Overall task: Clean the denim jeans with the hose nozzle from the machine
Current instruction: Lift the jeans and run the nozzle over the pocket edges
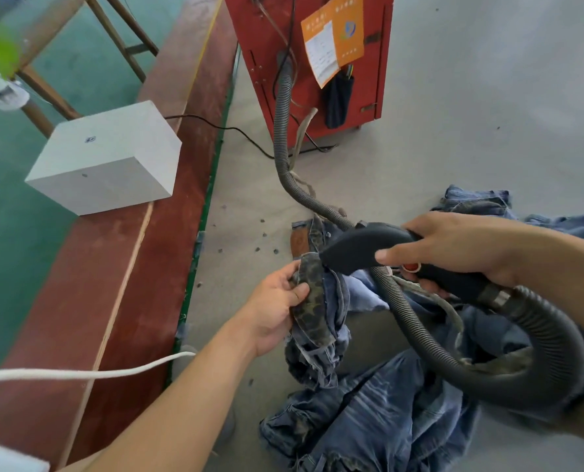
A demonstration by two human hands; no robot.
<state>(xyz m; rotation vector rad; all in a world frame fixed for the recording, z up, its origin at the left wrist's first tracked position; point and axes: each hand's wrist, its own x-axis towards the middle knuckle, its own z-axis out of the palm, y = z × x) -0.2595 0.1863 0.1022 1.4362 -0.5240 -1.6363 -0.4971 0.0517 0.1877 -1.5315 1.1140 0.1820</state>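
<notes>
Blue denim jeans (379, 413) lie crumpled on a grey table. My left hand (277, 311) grips their waistband (312, 301), showing its dark patterned lining, and lifts that part up. My right hand (467, 247) grips the black hose nozzle (362, 247). The nozzle's tip touches the top of the held waistband. An orange button (411, 267) sits on the nozzle's handle, under my fingers. A dark ribbed hose (539, 349) loops from the handle over the jeans and runs back to the red machine (369, 52).
The grey table (454, 137) holds the red machine at the back. More denim (478, 202) lies at the right. A white box (110, 158) rests on a reddish-brown board (140, 253) at the left. A white cord (79, 373) crosses the board. Small dark bits dot the table.
</notes>
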